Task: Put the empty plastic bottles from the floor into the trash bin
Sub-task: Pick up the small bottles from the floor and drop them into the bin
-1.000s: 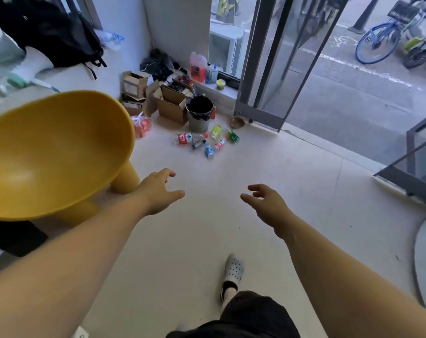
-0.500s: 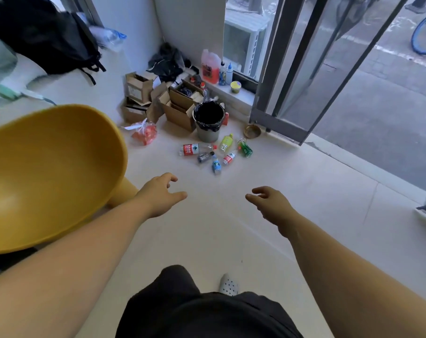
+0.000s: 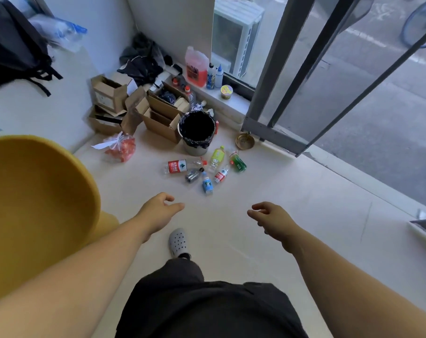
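Several empty plastic bottles lie on the pale floor in front of a grey trash bin (image 3: 184, 130) lined with a black bag. Among them are a large clear bottle with a red label (image 3: 180, 166), a yellow-green bottle (image 3: 216, 156), a green bottle (image 3: 238, 162), a small blue-labelled bottle (image 3: 207, 184) and a small red-labelled one (image 3: 221, 176). My left hand (image 3: 158, 213) and my right hand (image 3: 271, 219) hover empty, fingers loosely apart, well short of the bottles.
A big yellow chair (image 3: 36, 203) fills the left. Open cardboard boxes (image 3: 158, 111) and a red plastic bag (image 3: 120, 147) sit left of the bin. A brass dish (image 3: 244, 141) lies by the glass door frame (image 3: 275, 76). My grey clog (image 3: 179, 242) is below my hands.
I have stepped closer to the corner; the bin and bottles appear larger and nearer. Both hands stay out in front, empty. My foot has swung forward.
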